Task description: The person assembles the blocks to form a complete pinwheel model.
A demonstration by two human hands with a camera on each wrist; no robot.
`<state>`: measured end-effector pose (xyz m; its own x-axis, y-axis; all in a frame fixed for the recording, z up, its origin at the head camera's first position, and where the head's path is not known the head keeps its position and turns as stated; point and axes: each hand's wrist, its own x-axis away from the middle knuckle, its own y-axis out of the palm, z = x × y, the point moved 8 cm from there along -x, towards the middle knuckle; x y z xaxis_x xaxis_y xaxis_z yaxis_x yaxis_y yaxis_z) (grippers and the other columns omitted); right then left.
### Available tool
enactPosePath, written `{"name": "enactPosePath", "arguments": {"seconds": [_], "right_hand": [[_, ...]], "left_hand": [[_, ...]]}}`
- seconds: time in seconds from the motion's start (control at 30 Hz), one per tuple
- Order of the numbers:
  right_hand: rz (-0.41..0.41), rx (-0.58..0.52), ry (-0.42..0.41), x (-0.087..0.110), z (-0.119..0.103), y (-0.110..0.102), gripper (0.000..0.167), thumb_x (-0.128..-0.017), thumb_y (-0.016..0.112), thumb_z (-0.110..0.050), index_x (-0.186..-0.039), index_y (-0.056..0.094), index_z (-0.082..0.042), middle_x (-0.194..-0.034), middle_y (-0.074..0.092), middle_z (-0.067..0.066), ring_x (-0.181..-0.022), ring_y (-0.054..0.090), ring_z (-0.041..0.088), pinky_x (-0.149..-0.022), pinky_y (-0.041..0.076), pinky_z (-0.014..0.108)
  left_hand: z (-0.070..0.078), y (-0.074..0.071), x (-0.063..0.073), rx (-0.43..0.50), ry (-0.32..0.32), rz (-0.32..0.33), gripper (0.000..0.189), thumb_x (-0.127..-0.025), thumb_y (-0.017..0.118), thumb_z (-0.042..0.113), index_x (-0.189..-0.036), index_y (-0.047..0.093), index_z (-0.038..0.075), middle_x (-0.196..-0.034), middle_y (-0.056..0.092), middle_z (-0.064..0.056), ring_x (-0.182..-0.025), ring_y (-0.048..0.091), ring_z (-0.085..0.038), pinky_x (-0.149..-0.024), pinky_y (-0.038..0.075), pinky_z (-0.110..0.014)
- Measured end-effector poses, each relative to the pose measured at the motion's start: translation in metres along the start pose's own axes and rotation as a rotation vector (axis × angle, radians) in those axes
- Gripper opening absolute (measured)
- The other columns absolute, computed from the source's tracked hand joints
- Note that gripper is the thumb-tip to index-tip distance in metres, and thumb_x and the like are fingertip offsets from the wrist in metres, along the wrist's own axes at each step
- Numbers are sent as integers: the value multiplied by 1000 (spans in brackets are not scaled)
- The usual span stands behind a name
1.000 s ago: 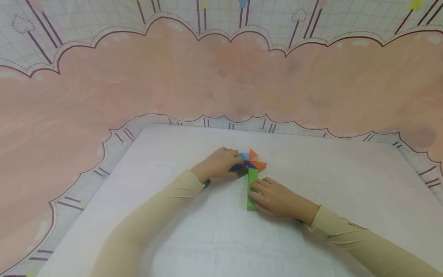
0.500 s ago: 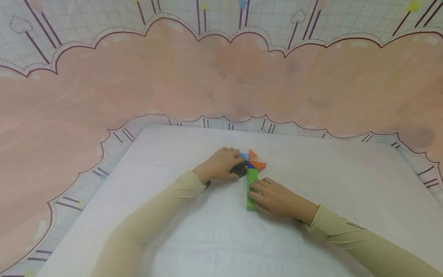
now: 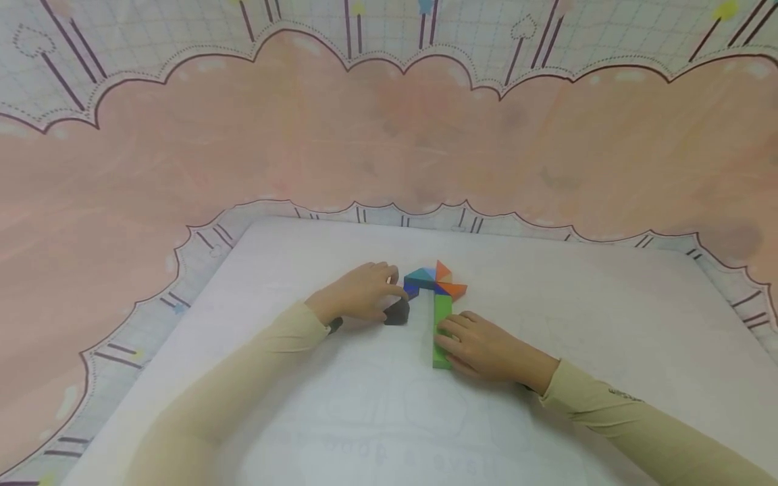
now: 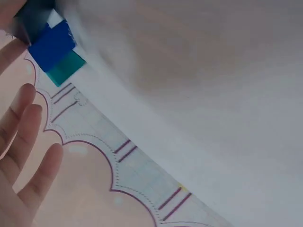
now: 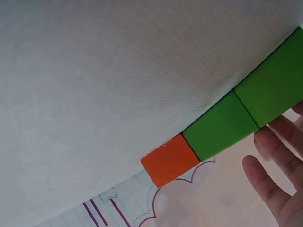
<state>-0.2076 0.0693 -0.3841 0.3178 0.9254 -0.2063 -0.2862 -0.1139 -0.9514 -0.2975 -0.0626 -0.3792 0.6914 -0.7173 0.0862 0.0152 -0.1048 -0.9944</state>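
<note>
My left hand (image 3: 355, 293) pinches a dark block (image 3: 397, 313) just left of the pinwheel shape; in the left wrist view the same dark block (image 4: 37, 21) is cut by the corner, while the other fingers (image 4: 31, 127) spread loosely. A blue block (image 3: 411, 291) lies between that hand and a teal block (image 3: 419, 277). Around a common point sit orange wedges (image 3: 453, 289) and blue ones. Below them runs a green stem of two blocks (image 3: 442, 307), lying end to end. My right hand (image 3: 486, 345) holds the stem with fingers over it; its nearer block (image 5: 274, 78) is partly covered.
The white table (image 3: 340, 398) bears faint printed lettering near its front. Its back edge meets a patterned cloth (image 3: 365, 135) with peach and checked areas. In the right wrist view an orange block (image 5: 170, 161) lines up with the green ones.
My left hand has moved left and slightly toward me with the dark block, leaving the teal and blue blocks in plain sight. My right hand has stayed on the green blocks.
</note>
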Motion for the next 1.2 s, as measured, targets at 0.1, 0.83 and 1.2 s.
{"name": "enactPosePath", "arguments": {"seconds": [0.1,0.83,1.2], "right_hand": [[-2,-3,-2,0,0,0,26,-87,62,-25,-110,61,-13,-111,63,2,-105,58,17,-89,49,35],[3,-19,-13,0,-1,-1,29,-86,63,-25,-111,61,-11,-112,63,5,-107,58,19,-89,49,36],[33,-3,-26,0,-1,-3,29,-85,64,-25,-110,62,-12,-111,63,4,-105,59,19,-87,49,35]], "left_hand": [[-3,1,2,41,1,23,48,-78,73,39,-123,59,29,-110,55,-1,-94,50,-16,-87,45,-33],[-13,2,-30,10,-33,36,22,-88,59,31,-104,68,20,-99,58,-1,-88,50,-17,-83,44,-33],[2,1,-45,-79,22,-4,27,-90,59,38,-111,65,22,-102,58,1,-93,52,-14,-85,45,-29]]}}
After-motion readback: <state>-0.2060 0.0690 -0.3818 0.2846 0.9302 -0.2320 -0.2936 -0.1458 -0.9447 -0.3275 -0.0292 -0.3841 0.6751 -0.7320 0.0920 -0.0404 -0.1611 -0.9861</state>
